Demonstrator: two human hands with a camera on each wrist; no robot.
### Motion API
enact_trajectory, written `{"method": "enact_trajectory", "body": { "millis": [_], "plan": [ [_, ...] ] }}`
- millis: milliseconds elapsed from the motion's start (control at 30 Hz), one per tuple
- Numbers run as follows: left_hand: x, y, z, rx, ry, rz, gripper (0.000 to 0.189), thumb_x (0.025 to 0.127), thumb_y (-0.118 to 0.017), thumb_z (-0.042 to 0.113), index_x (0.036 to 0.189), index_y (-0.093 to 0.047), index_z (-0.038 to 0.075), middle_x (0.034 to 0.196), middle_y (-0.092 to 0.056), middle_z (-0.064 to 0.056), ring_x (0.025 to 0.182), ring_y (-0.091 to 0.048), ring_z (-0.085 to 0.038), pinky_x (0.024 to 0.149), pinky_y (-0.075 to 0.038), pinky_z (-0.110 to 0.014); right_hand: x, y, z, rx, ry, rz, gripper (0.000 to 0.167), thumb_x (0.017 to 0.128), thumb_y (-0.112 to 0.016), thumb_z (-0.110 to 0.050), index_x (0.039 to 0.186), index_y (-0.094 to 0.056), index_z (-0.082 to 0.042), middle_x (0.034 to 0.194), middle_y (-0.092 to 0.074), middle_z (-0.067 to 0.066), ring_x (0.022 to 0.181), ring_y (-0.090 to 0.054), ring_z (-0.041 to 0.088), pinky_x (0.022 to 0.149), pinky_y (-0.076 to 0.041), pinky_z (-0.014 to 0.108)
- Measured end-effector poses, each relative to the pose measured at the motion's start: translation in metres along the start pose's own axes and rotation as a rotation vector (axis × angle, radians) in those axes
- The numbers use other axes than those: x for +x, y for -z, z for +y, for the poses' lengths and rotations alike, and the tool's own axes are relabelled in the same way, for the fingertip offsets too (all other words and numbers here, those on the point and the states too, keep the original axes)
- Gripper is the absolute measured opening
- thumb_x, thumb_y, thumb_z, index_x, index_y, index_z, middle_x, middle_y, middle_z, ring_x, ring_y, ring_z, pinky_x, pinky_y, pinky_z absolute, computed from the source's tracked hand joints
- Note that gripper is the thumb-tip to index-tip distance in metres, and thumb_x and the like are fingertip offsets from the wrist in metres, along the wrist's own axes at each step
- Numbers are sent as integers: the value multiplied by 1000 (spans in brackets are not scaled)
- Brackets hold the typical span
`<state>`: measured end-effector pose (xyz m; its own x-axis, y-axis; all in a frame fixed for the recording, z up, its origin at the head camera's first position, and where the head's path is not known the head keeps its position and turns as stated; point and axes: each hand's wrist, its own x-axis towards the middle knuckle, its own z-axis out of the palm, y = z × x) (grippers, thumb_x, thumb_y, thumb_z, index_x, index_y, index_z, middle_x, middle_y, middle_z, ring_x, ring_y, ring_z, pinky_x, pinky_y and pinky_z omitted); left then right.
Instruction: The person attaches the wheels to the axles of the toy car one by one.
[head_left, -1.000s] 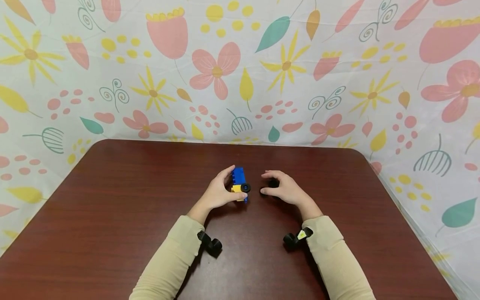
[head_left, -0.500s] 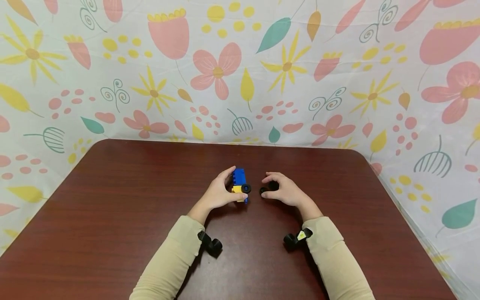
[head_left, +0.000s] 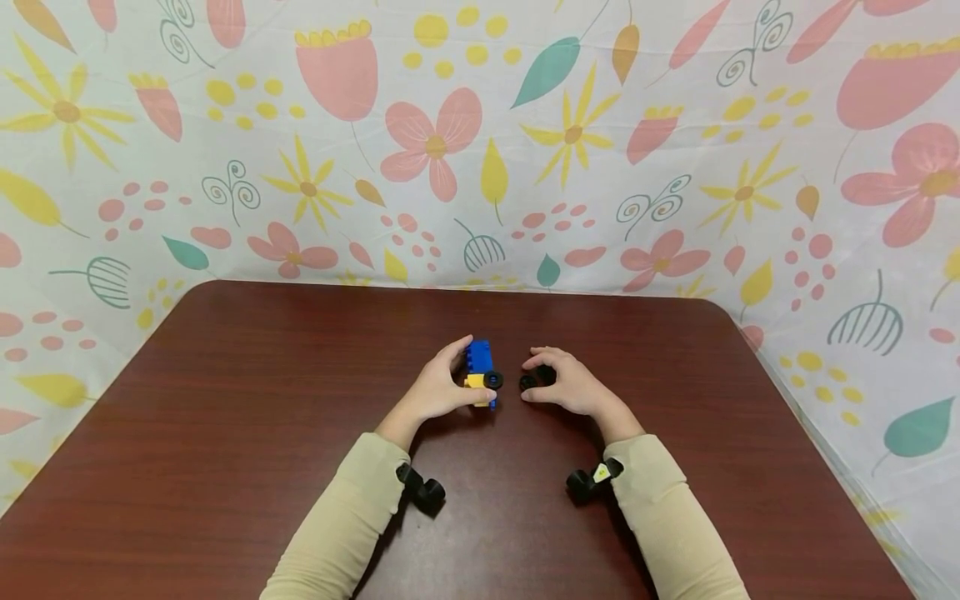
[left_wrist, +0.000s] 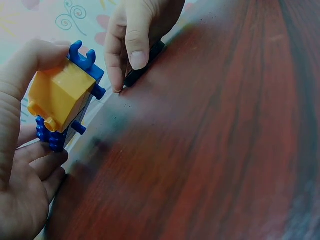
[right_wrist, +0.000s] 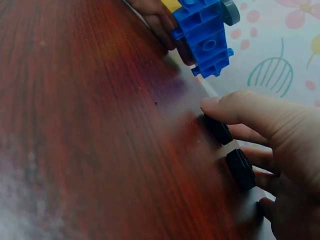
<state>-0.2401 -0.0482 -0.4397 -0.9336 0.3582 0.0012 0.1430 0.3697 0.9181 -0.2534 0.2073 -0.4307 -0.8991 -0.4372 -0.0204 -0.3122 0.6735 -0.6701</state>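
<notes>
My left hand (head_left: 433,390) grips a toy car made of building blocks, pinched between thumb and fingers. The car has a blue base (right_wrist: 204,40), a yellow block (left_wrist: 62,92) and one black wheel (head_left: 492,380) fitted near the thumb. Bare blue axle stubs and a blue hook show in the left wrist view. To its right, my right hand (head_left: 572,383) hovers low at the table with thumb and fingers spread around loose black wheels. One loose wheel (right_wrist: 218,131) lies right at the thumb tip, and another wheel (right_wrist: 241,170) lies beside the fingers.
A dark red-brown wooden table (head_left: 225,433) lies under both hands. Behind it hangs a white cloth (head_left: 480,208) printed with flowers and leaves. Small black cameras (head_left: 429,493) are strapped at both wrists.
My right hand has shifted slightly toward the body, and its thumb now sits lower, uncovering the near loose wheel. The left hand still holds the toy car almost in place.
</notes>
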Motion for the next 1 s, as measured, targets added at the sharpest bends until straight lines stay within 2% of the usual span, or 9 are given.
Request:
{"method": "enact_trajectory", "body": {
  "millis": [433, 733, 1000],
  "plan": [
    [2, -1, -3, 13, 11, -2, 98, 71, -82, 34, 150, -26, 15, 153, -32, -7, 139, -34, -26, 111, -33, -46, -2, 0, -3, 8, 4, -11, 43, 80, -75, -26, 117, -63, -7, 147, -37, 19, 138, -29, 39, 108, -30, 57],
    [1, -1, -2, 12, 14, -3, 98, 71, -82, 34, 149, -27, 15, 152, -33, -8, 139, -35, -26, 110, -34, -46, -1, -2, -3, -9, 5, 15, 34, 82, -73, -25, 112, -65, -10, 146, -39, 18, 136, -31, 40, 108, -28, 59],
    [2, -1, -3, 8, 14, -4, 98, 71, -82, 34, 149, -27, 15, 152, -33, -7, 139, -35, -26, 110, -34, -46, 0, -4, 0, -10, 1, 36, 33, 82, -73, -26, 110, -66, -10, 145, -41, 18, 136, -32, 40, 109, -27, 60]
  ]
}}
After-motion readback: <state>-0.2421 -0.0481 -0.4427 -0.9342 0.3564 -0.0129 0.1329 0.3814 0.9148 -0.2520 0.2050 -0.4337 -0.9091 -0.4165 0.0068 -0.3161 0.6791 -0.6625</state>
